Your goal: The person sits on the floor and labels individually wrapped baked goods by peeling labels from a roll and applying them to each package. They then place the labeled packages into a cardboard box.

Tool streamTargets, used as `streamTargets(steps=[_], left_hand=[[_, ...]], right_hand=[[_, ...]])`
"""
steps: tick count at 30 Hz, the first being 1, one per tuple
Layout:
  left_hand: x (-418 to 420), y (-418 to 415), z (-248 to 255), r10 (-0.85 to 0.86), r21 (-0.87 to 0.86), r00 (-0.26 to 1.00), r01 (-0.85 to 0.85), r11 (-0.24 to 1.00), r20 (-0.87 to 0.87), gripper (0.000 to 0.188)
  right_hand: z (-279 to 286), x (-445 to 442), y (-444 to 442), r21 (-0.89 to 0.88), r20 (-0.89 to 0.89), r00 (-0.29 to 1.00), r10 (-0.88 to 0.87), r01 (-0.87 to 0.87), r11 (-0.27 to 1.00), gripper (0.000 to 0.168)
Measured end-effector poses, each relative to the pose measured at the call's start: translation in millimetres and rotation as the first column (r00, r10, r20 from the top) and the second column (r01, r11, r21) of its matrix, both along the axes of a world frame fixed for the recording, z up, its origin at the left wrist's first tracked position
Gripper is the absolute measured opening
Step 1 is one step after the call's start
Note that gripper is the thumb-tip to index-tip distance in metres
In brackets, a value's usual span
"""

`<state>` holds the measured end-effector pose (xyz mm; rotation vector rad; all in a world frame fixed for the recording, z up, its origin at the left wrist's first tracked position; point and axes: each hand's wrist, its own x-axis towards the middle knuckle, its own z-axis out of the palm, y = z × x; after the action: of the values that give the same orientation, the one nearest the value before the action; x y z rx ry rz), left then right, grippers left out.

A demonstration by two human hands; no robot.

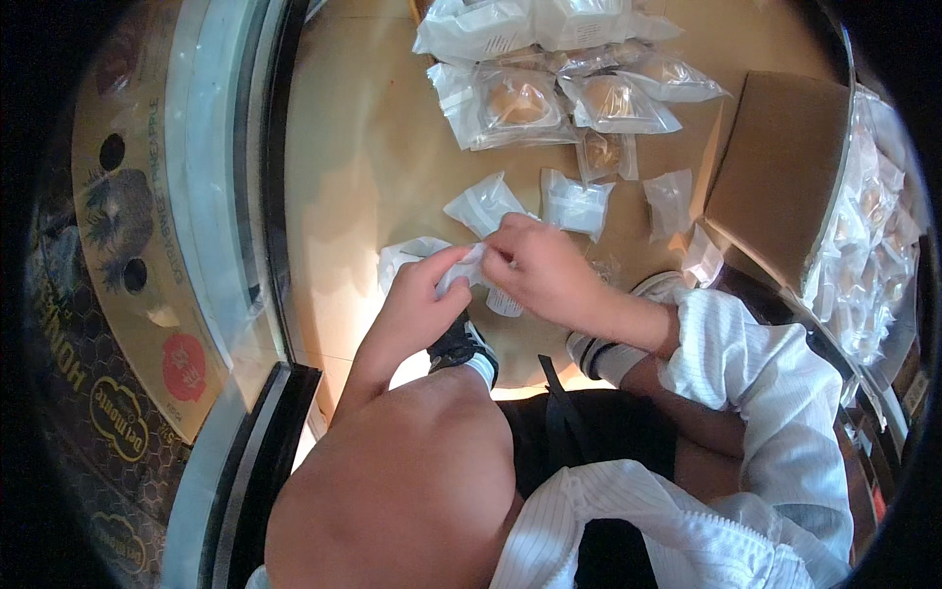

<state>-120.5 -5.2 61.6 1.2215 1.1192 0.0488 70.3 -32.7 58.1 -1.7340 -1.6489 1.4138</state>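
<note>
Both hands meet over the floor in front of me, at a white and clear plastic packet [465,272]. My left hand [430,294] pinches its near upper part between thumb and fingers. The fingertips of my right hand [541,269] grip the same packet from the right. A crumpled white wrapper [405,254] shows behind my left hand; I cannot tell whether it is part of that packet. Just beyond the hands lie a small white packet [482,205] and another white packet [578,204]. The contents of the held packet are hidden.
Clear bags with round brown items [519,103] are grouped farther out on the tiled floor [353,110]. An open cardboard box [784,169] stands at right, beside many wrapped items [868,250]. A glass door frame [272,184] and printed fruit cartons [140,221] line the left. My feet are close below.
</note>
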Motion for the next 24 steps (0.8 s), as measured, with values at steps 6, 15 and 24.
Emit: streamTargets(steps=[6, 15, 24], left_hand=[[-16, -9, -41, 0.171, -0.005, 0.985, -0.171, 0.985, -0.005, 0.035], [-23, 15, -45, 0.652, -0.062, 0.748, -0.662, 0.747, -0.127, 0.023], [-59, 18, -72, 0.503, 0.508, 0.795, -0.295, 0.809, -0.339, 0.033]], right_hand=[[-2, 49, 3, -0.264, 0.085, 0.945, -0.316, 0.328, 0.907, 0.019], [-37, 102, -33, -0.134, 0.131, 0.969, -0.209, 0.227, 0.965, 0.016], [-62, 107, -37, -0.151, 0.283, 0.933, -0.222, 0.272, 0.95, 0.028]])
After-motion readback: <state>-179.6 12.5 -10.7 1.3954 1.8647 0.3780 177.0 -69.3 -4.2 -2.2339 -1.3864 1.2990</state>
